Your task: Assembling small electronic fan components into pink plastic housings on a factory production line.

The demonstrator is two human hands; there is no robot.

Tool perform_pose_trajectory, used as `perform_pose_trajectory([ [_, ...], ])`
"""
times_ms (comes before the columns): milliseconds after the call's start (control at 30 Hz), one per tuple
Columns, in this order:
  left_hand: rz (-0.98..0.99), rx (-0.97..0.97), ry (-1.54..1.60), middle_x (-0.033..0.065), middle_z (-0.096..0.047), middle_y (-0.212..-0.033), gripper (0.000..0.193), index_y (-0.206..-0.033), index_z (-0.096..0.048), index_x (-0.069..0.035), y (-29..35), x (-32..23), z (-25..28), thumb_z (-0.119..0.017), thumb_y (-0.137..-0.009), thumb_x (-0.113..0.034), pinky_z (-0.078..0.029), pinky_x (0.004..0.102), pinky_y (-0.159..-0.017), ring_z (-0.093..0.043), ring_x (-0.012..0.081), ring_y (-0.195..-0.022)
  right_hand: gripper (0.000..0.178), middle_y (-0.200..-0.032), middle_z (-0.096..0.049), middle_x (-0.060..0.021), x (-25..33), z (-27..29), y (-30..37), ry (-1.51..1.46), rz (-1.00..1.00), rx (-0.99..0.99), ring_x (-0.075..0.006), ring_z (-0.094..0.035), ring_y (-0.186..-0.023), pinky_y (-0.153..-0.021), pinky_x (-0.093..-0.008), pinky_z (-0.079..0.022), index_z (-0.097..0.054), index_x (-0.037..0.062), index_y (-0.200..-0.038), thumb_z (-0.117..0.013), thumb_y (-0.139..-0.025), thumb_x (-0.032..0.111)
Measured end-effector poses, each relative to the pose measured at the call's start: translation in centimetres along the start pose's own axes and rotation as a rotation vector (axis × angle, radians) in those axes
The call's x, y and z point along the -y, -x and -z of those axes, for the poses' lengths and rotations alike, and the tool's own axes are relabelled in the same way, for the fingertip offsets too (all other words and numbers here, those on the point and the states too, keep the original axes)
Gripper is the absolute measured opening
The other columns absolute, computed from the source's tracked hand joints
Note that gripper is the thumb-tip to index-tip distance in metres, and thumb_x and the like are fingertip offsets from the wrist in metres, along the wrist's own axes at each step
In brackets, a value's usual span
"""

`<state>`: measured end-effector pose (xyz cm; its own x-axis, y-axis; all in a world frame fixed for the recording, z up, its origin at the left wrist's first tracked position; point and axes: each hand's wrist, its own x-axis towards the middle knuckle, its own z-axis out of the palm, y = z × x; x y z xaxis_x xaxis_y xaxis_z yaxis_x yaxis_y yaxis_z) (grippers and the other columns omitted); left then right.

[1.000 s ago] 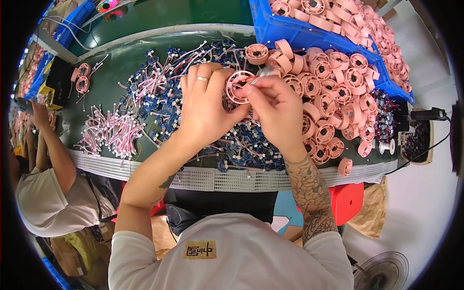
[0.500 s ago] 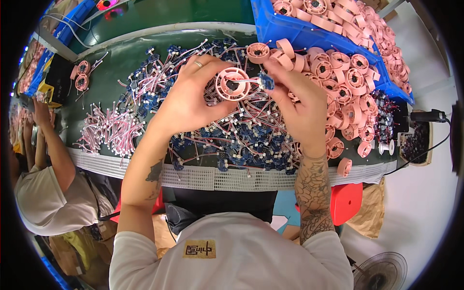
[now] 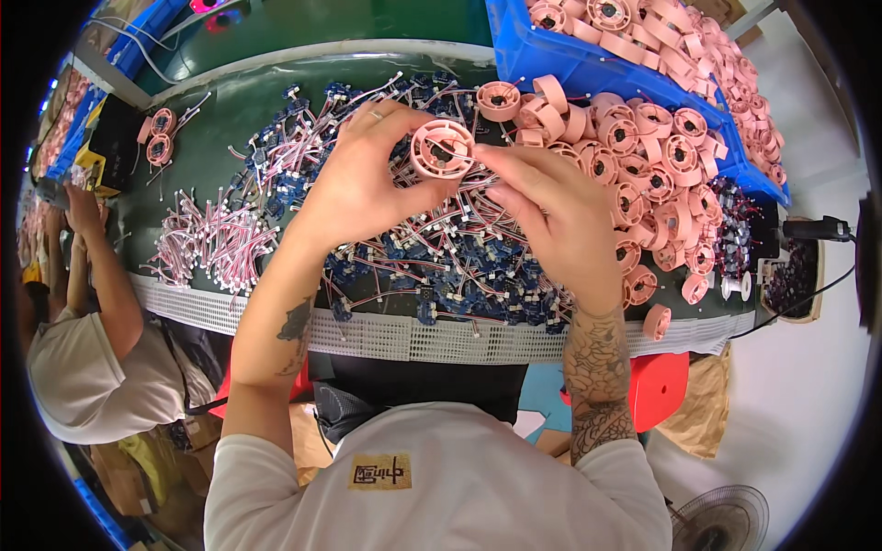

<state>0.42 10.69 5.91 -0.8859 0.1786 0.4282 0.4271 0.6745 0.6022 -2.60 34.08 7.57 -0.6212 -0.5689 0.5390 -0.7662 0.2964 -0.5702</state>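
My left hand (image 3: 372,174) is closed round a pink plastic ring housing (image 3: 442,150), held above the pile with its open face up. Inside it show spokes, a dark centre and a thin wire lying across toward the right rim. My right hand (image 3: 551,197) meets that rim with its fingertips, fingers bent together; whatever they pinch is hidden. Beneath both hands spreads a heap of small blue circuit boards (image 3: 459,285) with red and white wires and white connectors.
To the right, many pink housings (image 3: 634,165) are piled against a blue bin (image 3: 588,69) full of more. Bundled wires (image 3: 216,243) lie at the left, near two pink housings (image 3: 160,138). A white mesh strip (image 3: 450,340) edges the table. Another person's arm (image 3: 106,257) works at far left.
My right fingertips have moved left to the housing's rim. The blue circuit board that showed between them is now out of sight. My left hand keeps its hold.
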Motion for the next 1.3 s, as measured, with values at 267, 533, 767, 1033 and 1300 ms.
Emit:
perform_pose_trajectory([
  [267, -0.143, -0.229, -0.217, 0.0096, -0.056, -0.122, 0.06, -0.116, -0.064, -0.009, 0.0, -0.7, -1.9, -0.086, -0.063, -0.021, -0.041, 0.0462, -0.096, -0.052, 0.0329, -0.115, 0.022, -0.09, -0.074, -0.0085, 0.0, -0.6, -0.1, -0.848, -0.534, 0.011, -0.0103, -0.067, -0.072, -0.058, -0.0208, -0.05, -0.069, 0.0001, -0.117, -0.062, -0.099, 0.011],
  [533, -0.168, -0.352, -0.286, 0.0094, -0.056, -0.124, 0.064, -0.119, -0.064, -0.009, 0.2, -1.5, -2.5, -0.088, -0.06, -0.015, -0.041, 0.0448, -0.098, -0.051, 0.0328, -0.116, 0.023, -0.102, -0.072, -0.0092, -0.9, -1.8, 0.3, -0.607, -0.54, -0.064, -0.0098, -0.063, -0.076, -0.065, -0.0196, -0.049, -0.07, -0.0024, -0.113, -0.066, -0.098, 0.015],
  [767, -0.221, -0.393, -0.323, 0.0078, -0.055, -0.123, 0.062, -0.118, -0.063, -0.01, 0.3, -1.3, -3.1, -0.086, -0.061, -0.019, -0.037, 0.0472, -0.098, -0.05, 0.0317, -0.117, 0.016, -0.097, -0.071, -0.005, 0.2, -3.3, 0.3, -0.683, -0.398, -0.324, -0.0067, -0.064, -0.082, -0.07, -0.0187, -0.05, -0.072, -0.0019, -0.102, -0.075, -0.089, 0.006],
  [1033, -0.225, -0.356, -0.377, 0.0066, -0.055, -0.124, 0.061, -0.117, -0.066, -0.012, 0.5, -1.8, -3.1, -0.086, -0.06, -0.02, -0.026, 0.0607, -0.113, -0.049, 0.0307, -0.124, 0.018, -0.089, -0.067, -0.0032, -0.5, -3.3, 0.2, -0.16, -0.191, -0.319, -0.0086, -0.06, -0.076, -0.061, -0.0224, -0.047, -0.072, 0.002, -0.095, -0.081, -0.081, 0.007],
  [1300, -0.298, -0.409, -0.31, 0.0041, -0.059, -0.123, 0.061, -0.117, -0.068, -0.012, 0.4, -1.6, -3.3, -0.087, -0.06, -0.022, -0.021, 0.0639, -0.115, -0.052, 0.0289, -0.125, 0.037, -0.099, -0.061, -0.0051, -0.2, -4.6, -0.2, -0.496, -0.298, -0.479, -0.0125, -0.062, -0.086, -0.064, -0.0249, -0.051, -0.06, 0.0002, -0.115, -0.078, -0.084, 0.008],
])
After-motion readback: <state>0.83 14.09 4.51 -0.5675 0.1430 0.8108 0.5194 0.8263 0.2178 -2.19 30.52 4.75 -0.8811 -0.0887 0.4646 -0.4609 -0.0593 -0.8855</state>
